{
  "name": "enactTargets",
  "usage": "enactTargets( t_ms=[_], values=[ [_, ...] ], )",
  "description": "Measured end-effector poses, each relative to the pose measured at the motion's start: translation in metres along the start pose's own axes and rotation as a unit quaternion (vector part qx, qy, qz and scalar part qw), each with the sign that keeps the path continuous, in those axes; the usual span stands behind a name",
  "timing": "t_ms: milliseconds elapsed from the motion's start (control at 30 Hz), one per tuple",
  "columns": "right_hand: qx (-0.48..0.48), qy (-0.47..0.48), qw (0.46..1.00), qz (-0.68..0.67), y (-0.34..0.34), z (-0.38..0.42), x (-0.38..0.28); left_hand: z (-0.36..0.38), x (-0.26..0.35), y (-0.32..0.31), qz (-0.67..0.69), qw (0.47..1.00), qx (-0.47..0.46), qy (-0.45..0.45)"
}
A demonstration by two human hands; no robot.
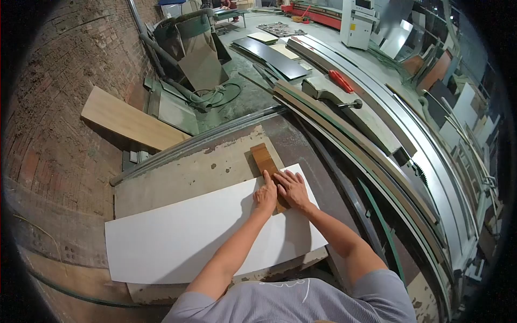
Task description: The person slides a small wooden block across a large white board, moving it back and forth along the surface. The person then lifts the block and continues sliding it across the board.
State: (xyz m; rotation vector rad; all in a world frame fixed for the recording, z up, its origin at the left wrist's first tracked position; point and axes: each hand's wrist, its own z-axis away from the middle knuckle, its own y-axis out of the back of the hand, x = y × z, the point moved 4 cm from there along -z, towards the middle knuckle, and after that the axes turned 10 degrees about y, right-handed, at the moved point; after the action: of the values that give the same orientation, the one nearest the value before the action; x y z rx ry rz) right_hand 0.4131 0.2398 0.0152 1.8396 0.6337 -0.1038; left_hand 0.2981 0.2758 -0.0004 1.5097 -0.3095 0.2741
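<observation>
A brown wood-grain strip (263, 159) lies across the white board (188, 231), its far end reaching past the board's back edge. On the strip's left side rests my left hand (265, 194), index finger stretched along it and the other fingers bent at its edge. My right hand (292, 188) lies flat at the right side, fingers extended forward and partly over the strip. Both hands touch the strip, whose near part is partly hidden between them. Beneath the white board is a worn beige panel (177, 177).
A wood-grain board (132, 121) leans by the brick wall (59, 107) at left. Long stacked strips (355, 145) run along the right, with a beam carrying red-handled pliers (340, 81) and a clamp screw (350, 104). A coiled green hose (215, 97) lies behind.
</observation>
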Motion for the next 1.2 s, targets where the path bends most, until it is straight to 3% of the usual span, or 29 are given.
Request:
enactTargets(
  t_ms=[567, 1200],
  values=[
    [-0.006, -0.055, 0.997, 0.06, -0.011, 0.008, 0.001, -0.004, 0.003, -0.001, 0.025, 0.998, -0.057, 0.018],
    [-0.023, -0.066, 0.997, 0.043, 0.009, 0.141, -0.111, 0.158, -0.044, 0.016, 0.003, 0.997, -0.069, -0.045]
  ],
)
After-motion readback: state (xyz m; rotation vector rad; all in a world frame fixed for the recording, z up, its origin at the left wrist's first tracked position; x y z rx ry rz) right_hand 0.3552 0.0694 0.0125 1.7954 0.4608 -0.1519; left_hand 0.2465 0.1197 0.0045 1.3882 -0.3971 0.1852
